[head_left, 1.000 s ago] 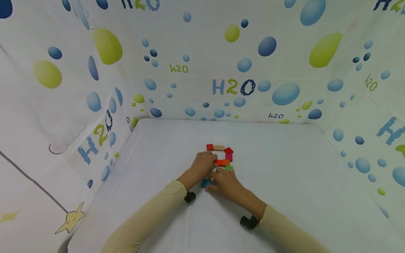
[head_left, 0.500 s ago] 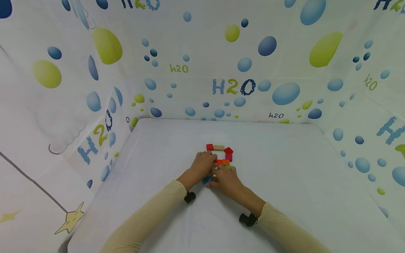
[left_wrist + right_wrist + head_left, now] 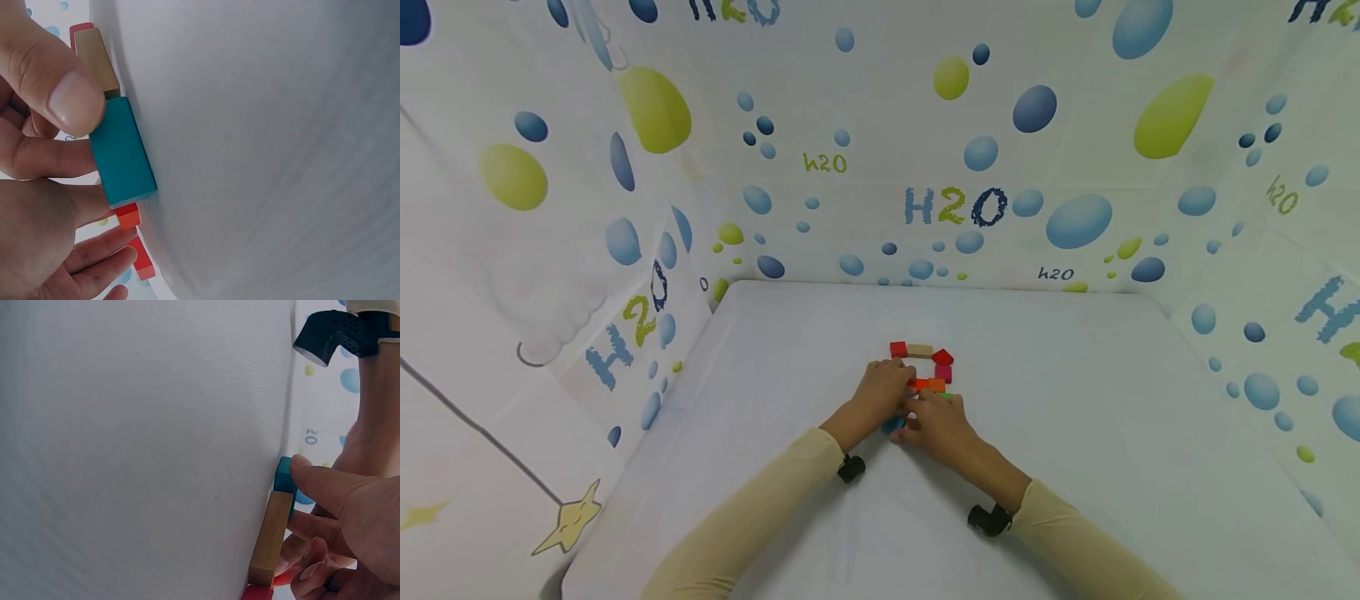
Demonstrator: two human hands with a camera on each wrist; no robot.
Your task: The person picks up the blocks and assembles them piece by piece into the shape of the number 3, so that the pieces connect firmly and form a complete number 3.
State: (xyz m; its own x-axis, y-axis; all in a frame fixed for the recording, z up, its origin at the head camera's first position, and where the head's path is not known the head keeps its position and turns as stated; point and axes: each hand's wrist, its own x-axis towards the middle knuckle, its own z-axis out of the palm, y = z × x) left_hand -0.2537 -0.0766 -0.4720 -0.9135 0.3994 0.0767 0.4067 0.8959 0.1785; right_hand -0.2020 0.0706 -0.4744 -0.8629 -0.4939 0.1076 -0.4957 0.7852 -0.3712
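Low in the head view, my right hand (image 3: 936, 425) pinches a teal block (image 3: 892, 424). In the left wrist view its thumb (image 3: 78, 103) presses one end of the teal block (image 3: 123, 153), with a finger behind. Beside it my left hand (image 3: 880, 390) touches the left part of the block outline, its fingers (image 3: 100, 269) fairly straight by a red block (image 3: 143, 257) and an orange block (image 3: 128, 216). A wooden block (image 3: 272, 534) adjoins the teal one in the right wrist view. My hands hide part of the outline from above.
Beyond my hands, the outline shows a red block (image 3: 898, 349), a natural wood block (image 3: 919, 352), a red angled block (image 3: 943, 357), a pink block (image 3: 943, 374), an orange block (image 3: 936, 385) and a green block (image 3: 947, 396). Patterned cloth walls (image 3: 880, 167) enclose the white tabletop (image 3: 1075, 400).
My right hand and the teal block have slid slightly away from me and to the right, and more of the green block is covered. My left hand has stayed in place.
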